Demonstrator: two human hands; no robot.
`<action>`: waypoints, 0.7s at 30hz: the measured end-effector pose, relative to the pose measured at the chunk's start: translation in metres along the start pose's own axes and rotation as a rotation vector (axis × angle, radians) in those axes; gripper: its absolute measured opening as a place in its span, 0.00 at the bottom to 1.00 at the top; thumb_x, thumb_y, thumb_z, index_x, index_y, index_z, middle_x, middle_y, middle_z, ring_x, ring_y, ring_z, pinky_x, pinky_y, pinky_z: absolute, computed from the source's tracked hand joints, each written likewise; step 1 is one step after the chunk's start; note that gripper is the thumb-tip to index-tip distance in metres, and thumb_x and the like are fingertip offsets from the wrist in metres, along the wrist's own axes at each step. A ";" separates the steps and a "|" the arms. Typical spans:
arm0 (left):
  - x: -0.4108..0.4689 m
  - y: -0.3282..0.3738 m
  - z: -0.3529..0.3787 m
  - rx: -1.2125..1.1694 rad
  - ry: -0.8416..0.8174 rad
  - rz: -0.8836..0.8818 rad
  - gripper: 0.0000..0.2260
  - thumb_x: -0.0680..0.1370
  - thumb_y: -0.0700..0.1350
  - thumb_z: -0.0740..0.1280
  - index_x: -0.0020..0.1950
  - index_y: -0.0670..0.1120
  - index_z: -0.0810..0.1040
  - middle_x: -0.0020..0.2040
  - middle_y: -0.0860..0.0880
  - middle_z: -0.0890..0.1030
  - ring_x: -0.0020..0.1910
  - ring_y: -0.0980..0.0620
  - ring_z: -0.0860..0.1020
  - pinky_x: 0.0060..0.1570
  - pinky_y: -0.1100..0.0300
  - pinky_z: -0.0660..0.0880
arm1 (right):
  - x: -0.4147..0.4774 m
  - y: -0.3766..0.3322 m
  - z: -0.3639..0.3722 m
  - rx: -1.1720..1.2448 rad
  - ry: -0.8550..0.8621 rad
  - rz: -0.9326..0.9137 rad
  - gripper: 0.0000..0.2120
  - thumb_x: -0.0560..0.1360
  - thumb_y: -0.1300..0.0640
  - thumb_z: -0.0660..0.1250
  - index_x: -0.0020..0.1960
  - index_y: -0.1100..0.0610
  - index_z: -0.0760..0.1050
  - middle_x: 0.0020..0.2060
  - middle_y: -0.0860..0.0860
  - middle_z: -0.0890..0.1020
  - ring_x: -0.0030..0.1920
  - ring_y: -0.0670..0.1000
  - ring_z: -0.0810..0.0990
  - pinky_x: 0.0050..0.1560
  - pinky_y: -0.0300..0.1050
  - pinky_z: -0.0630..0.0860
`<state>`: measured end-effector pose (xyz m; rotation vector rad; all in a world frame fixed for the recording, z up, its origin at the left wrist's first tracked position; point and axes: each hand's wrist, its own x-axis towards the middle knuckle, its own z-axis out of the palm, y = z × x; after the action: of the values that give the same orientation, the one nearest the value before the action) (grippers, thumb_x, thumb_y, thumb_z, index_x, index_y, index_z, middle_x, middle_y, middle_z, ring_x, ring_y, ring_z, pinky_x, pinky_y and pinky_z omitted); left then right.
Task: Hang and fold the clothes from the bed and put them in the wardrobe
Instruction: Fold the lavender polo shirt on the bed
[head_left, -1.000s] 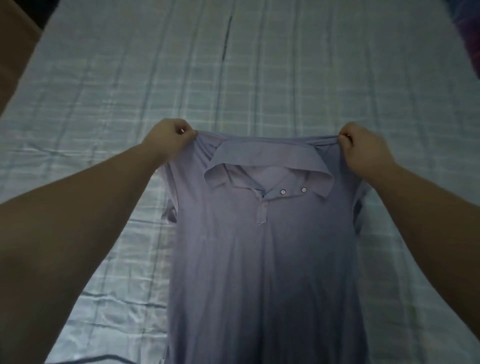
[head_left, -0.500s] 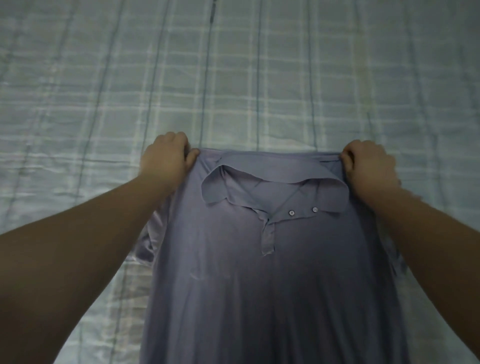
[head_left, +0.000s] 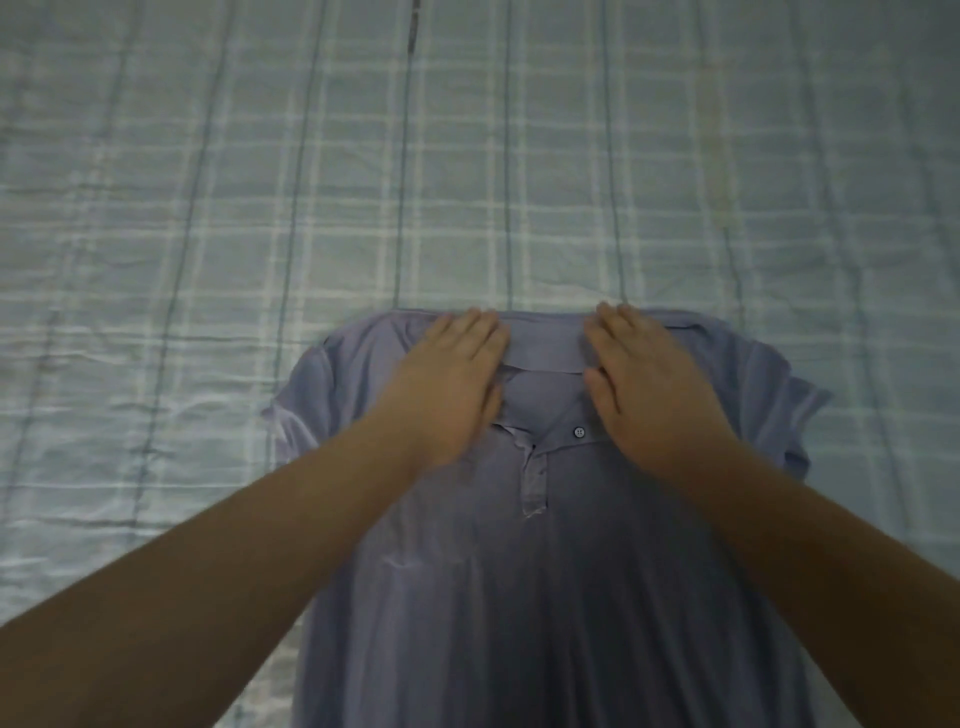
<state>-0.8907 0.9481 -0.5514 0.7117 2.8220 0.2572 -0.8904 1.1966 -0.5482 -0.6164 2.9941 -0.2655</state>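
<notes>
A lilac polo shirt (head_left: 545, 597) lies face up on the bed, collar at the far end, placket and one button showing, short sleeves spread to both sides. My left hand (head_left: 449, 384) lies flat on the left side of the collar with straight fingers. Flat on the right side of the collar rests my right hand (head_left: 649, 384), fingers straight and together. Both palms press the cloth; neither grips it. The shirt's hem runs out of view at the bottom.
The bed (head_left: 467, 182) is covered by a pale blue checked sheet with light wrinkles, filling the whole view around the shirt. No other garment, hanger or wardrobe is in view.
Both hands let go of the shirt's shoulders and moved inward onto the collar, now lying flat. The shirt has gone from held up to spread on the bed.
</notes>
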 end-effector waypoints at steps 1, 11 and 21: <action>-0.005 0.003 0.010 0.040 -0.028 -0.029 0.29 0.79 0.54 0.49 0.75 0.40 0.66 0.74 0.40 0.69 0.74 0.41 0.66 0.75 0.45 0.58 | -0.005 0.001 0.007 -0.037 -0.042 0.019 0.29 0.80 0.46 0.49 0.74 0.62 0.66 0.74 0.59 0.66 0.75 0.59 0.63 0.75 0.56 0.59; -0.027 0.006 0.064 0.037 0.005 -0.115 0.31 0.82 0.61 0.49 0.80 0.45 0.55 0.79 0.42 0.57 0.79 0.43 0.55 0.77 0.45 0.50 | -0.027 0.023 0.047 -0.096 -0.126 0.072 0.33 0.80 0.42 0.48 0.79 0.60 0.53 0.78 0.57 0.57 0.78 0.56 0.55 0.77 0.56 0.53; -0.078 -0.011 0.036 -0.380 0.311 -0.176 0.19 0.77 0.42 0.59 0.67 0.39 0.75 0.67 0.41 0.75 0.71 0.41 0.68 0.73 0.50 0.62 | -0.010 -0.058 0.022 0.042 -0.076 0.195 0.30 0.72 0.55 0.52 0.71 0.66 0.67 0.71 0.64 0.69 0.73 0.64 0.64 0.72 0.63 0.62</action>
<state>-0.8199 0.9048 -0.5755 0.3630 2.9599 0.9127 -0.8563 1.1450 -0.5586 -0.3199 2.9388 -0.2834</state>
